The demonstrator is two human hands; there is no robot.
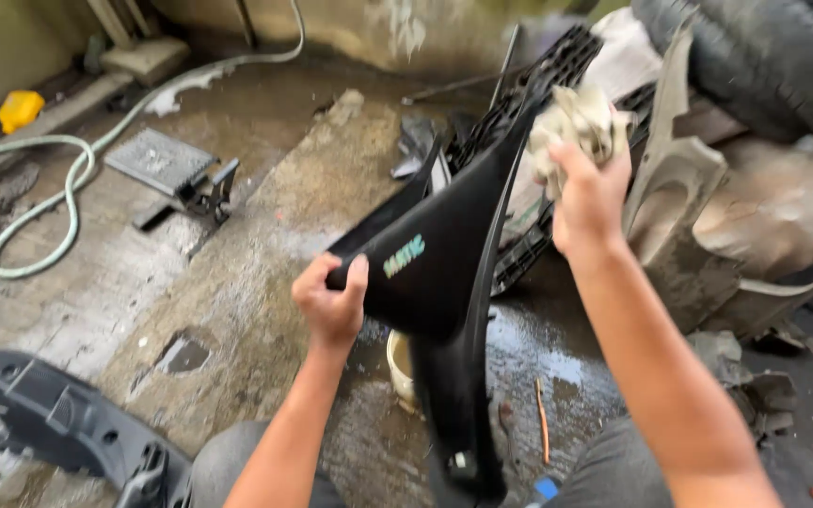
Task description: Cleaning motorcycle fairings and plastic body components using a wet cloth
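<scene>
The left hand [331, 306] is closed tight around the lower left edge of one black plastic body panel [439, 273], thumb lying over its glossy face, and holds it up off the wet concrete floor [237, 273]. The panel stands on its narrow end in the middle of the view, broad in the middle, tapering upward to a point and downward to a thin leg, with a small pale sticker on its face.

At the far left, one pale green hose [68, 198] loops across the floor, with one yellow container [19, 108] beside it near the wall. A flat grey ribbed part [157, 162] lies just right of the hose. In the lower left corner rests a second black plastic panel [58, 423], flat on the ground. Behind the held panel's leg, one pale cup-like tub [399, 367] sits on the floor, partly hidden.

Right of the panel's tip, the right hand [590, 198] is clenched around one crumpled, dirty pale rag [581, 122], raised beside the panel's upper edge; whether the rag touches the panel cannot be told. Behind it lies a black grille piece [557, 66], then a grey muddy fairing piece [679, 179], and one black tyre [764, 66] at the top right.
</scene>
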